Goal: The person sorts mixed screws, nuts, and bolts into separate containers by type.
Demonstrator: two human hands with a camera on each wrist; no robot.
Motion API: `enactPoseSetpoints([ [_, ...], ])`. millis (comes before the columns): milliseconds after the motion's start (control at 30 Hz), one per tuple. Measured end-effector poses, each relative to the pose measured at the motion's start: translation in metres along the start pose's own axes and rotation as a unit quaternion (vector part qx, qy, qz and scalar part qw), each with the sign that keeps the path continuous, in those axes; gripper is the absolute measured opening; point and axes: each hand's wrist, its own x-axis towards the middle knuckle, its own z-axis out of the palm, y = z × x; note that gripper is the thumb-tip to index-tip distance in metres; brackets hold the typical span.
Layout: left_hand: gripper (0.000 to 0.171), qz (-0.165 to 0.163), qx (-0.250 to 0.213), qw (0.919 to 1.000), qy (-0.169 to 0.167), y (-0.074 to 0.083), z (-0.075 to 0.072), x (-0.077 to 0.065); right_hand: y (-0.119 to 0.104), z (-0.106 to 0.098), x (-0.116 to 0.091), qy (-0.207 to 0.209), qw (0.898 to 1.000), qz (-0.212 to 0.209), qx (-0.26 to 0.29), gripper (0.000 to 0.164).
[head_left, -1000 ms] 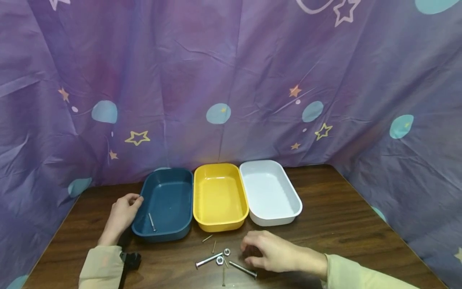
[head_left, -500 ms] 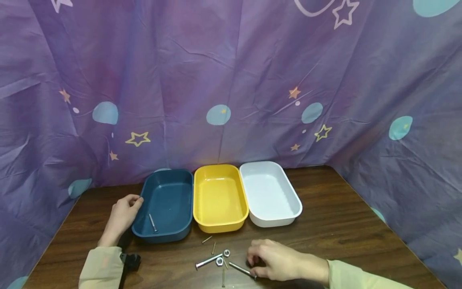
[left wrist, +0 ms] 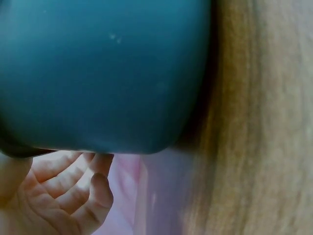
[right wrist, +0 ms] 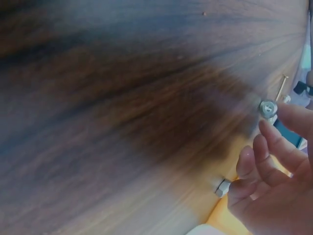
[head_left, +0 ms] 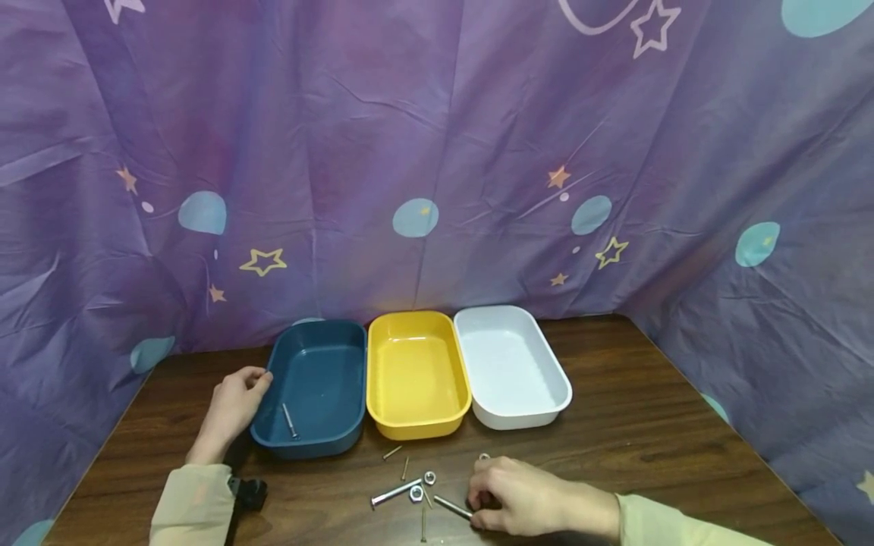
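My left hand (head_left: 232,402) grips the left rim of the blue tray (head_left: 317,447), thumb and fingers on either side of its edge. In the left wrist view the tray's wall (left wrist: 107,83) hides part of the fingers. My right hand (head_left: 512,497) is low over the table, with thumb and index finger pinching the head end of a long silver bolt (head_left: 451,506). The bolt's round head (right wrist: 268,108) shows at those fingertips in the right wrist view. A hex nut (right wrist: 223,188) lies right by the curled outer fingers. One silver bolt (head_left: 290,421) lies inside the blue tray.
Yellow (head_left: 418,431) and white (head_left: 519,419) trays stand beside the blue one, against a purple curtain (head_left: 355,167). Left of my right hand lie another long bolt (head_left: 396,493), two nuts (head_left: 416,494) and several thin brass-coloured screws (head_left: 423,523) on the wooden table (head_left: 635,402).
My right hand has come down toward the near side, and its fingertips now cover the bolt's head. A nut now shows behind that hand. My left hand stays on the blue tray.
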Motion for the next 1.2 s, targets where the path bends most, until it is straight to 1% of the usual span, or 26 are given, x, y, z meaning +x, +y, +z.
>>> enactPoseSetpoints([
  [100, 0.04, 0.0, 0.0, 1.0, 0.001, -0.001, 0.0, 0.0, -0.003, 0.0, 0.001, -0.013, 1.0, 0.017, 0.004, 0.017],
  [200, 0.04, 0.003, 0.001, 1.0, 0.004, -0.001, 0.001, 0.0, -0.007, 0.001, 0.001, -0.029, 0.998, 0.048, 0.008, 0.018],
  [333, 0.039, 0.007, 0.003, 0.9999, 0.009, -0.001, 0.001, -0.001, -0.011, 0.002, 0.002, -0.042, 0.996, 0.084, -0.002, 0.02],
  [467, 0.039, 0.008, 0.001, 0.9999, 0.012, -0.001, 0.001, -0.002, -0.012, 0.002, 0.003, -0.051, 0.993, 0.103, 0.0, 0.021],
  [600, 0.037, 0.011, 0.002, 0.9998, 0.018, -0.001, 0.002, -0.003, -0.011, -0.003, 0.004, -0.055, 0.992, 0.113, -0.004, 0.024],
  [733, 0.037, 0.009, 0.001, 0.9998, 0.018, -0.001, 0.002, -0.003, -0.011, -0.009, 0.006, -0.046, 0.993, 0.111, -0.017, 0.025],
  [867, 0.037, 0.007, -0.003, 0.9998, 0.017, -0.001, 0.002, -0.002, -0.01, -0.016, 0.008, -0.032, 0.994, 0.099, -0.014, 0.024],
  [1100, 0.035, 0.009, 0.001, 0.9996, 0.025, -0.002, 0.004, -0.001, -0.009, -0.023, 0.015, -0.001, 0.998, 0.05, -0.036, 0.023],
  [1200, 0.035, 0.009, 0.001, 0.9995, 0.03, -0.003, 0.004, 0.0, -0.01, -0.027, 0.019, 0.013, 0.998, 0.035, -0.041, 0.021],
])
